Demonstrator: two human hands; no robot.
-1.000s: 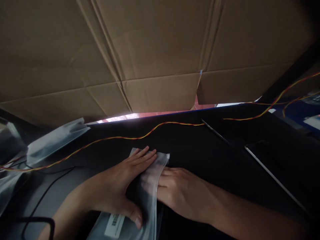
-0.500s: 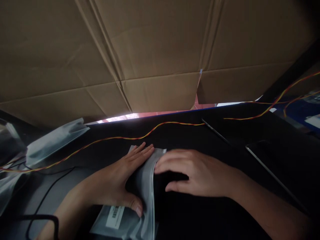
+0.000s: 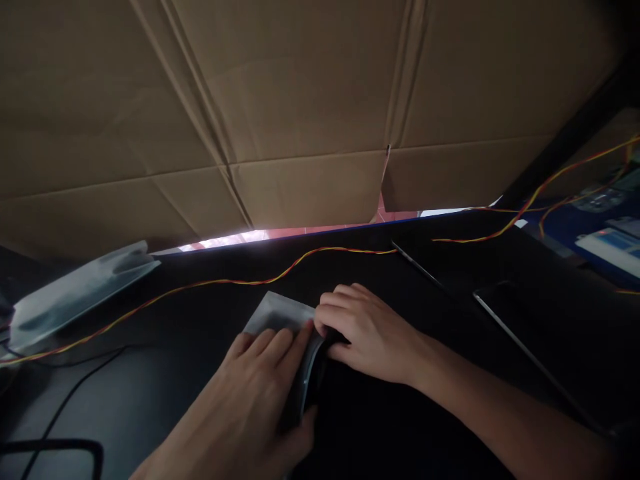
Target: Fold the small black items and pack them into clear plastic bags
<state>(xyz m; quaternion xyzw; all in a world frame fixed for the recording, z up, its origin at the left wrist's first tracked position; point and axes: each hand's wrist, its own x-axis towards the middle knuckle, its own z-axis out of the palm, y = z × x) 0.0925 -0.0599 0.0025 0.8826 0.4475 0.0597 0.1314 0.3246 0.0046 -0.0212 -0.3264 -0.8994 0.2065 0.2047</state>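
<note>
A frosted plastic zip bag (image 3: pixel 273 310) lies on the black table under both of my hands. Over its middle rests my left hand (image 3: pixel 265 383), with the fingers bent onto the plastic and the thumb by the zip edge, which curves upward. At the bag's far right corner, my right hand (image 3: pixel 355 330) has its fingers curled and pinches the edge close to my left index finger. The bag's near part is hidden beneath my left hand, and its contents cannot be made out.
A second frosted bag (image 3: pixel 85 290) lies at the left. A red and yellow twisted wire (image 3: pixel 235 281) crosses the table behind my hands. Dark flat devices (image 3: pixel 530 353) lie at the right. Brown cardboard (image 3: pixel 300 87) stands behind; a black cable (image 3: pixel 70 393) runs at the near left.
My left hand has slid nearer and curled its fingers on the bag. My right hand has closed on the zip edge. The barcode label is now covered. The view has shifted slightly right.
</note>
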